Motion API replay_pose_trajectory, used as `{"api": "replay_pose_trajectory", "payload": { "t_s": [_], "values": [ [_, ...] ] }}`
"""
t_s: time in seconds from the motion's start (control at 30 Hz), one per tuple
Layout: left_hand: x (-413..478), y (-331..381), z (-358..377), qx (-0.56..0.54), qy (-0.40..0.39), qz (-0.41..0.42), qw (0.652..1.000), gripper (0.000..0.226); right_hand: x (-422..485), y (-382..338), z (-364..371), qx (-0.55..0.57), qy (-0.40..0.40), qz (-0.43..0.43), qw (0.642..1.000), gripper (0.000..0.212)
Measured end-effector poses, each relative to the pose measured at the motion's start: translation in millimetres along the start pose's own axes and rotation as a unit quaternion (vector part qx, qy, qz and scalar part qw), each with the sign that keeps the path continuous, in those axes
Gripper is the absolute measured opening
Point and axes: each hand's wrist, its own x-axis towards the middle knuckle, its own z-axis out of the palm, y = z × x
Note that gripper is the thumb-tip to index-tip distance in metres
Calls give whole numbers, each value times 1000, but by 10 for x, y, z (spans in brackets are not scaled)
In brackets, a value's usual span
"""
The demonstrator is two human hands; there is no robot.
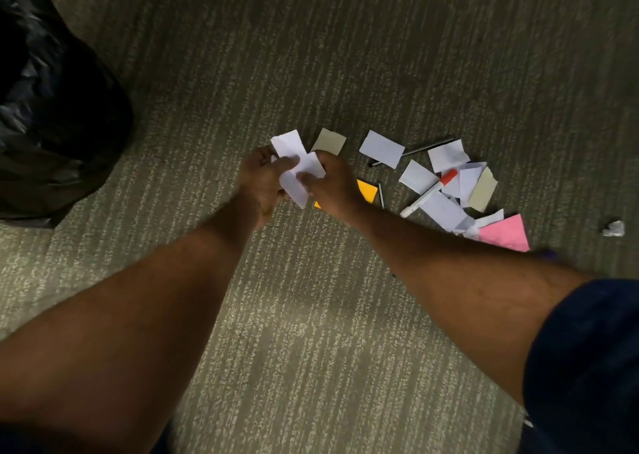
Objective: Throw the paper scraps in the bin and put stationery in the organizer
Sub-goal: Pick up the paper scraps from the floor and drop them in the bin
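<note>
My left hand [261, 182] and my right hand [333, 184] meet over the carpet, and both pinch a bunch of white paper scraps [294, 163] between them. More scraps lie to the right: a beige one [328, 141], white ones [382, 148], an orange one [367, 190] partly under my right hand, and a pink one [506, 234]. A white marker with a red cap [430, 192] lies among them. A thin black pen [415, 151] and a short dark pencil [381, 196] rest on the floor nearby.
A bin lined with a black bag [52, 107] stands at the left edge. A small crumpled paper ball [614, 228] lies far right. Grey-green striped carpet [311, 350] covers the floor. No organizer is in view.
</note>
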Motion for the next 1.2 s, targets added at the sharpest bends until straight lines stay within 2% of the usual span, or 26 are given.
{"api": "replay_pose_trajectory", "payload": {
  "t_s": [0.17, 0.3, 0.43, 0.53, 0.57, 0.63, 0.7, 0.77, 0.93, 1.03, 1.13, 1.2],
  "values": [
    [-26, -27, 102, -44, -30, -5, 999, 39, -92, -95, 107, -24, -15, -11, 1000, 41],
    [-8, -83, 188, -98, -41, -19, 994, 40, -149, -145, 192, -3, -26, -16, 1000, 41],
    [42, -31, 144, -85, 39, -26, 995, 26, -171, -162, 125, 17, -10, -54, 998, 29],
    [68, 32, 109, -53, 126, -26, 990, 5, -138, -130, -6, 4, 25, -85, 996, 25],
    [69, 35, 97, -51, 140, -22, 989, 9, -101, -111, -64, -6, 47, -89, 995, 27],
    [93, 2, 46, -54, 129, -18, 990, 16, 17, -37, -188, -58, 103, -85, 989, 35],
    [121, -48, -32, -44, 106, -19, 993, 16, 180, 36, -293, -148, 136, -42, 979, 49],
    [131, -84, -85, -24, 95, -22, 995, 12, 299, 51, -340, -199, 130, 13, 971, 65],
    [106, -156, -110, -11, 77, -7, 997, 24, 501, 65, -282, -283, 71, 24, 956, 90],
    [106, -169, -133, -7, 80, -17, 997, 26, 534, 45, -258, -283, 69, 50, 955, 86],
    [109, -183, -128, 5, 82, -19, 996, 36, 563, 33, -317, -227, 80, 69, 968, 68],
    [95, -167, -103, 7, 73, -16, 997, 35, 561, 20, -375, -168, 78, 54, 981, 58]
  ]
}}
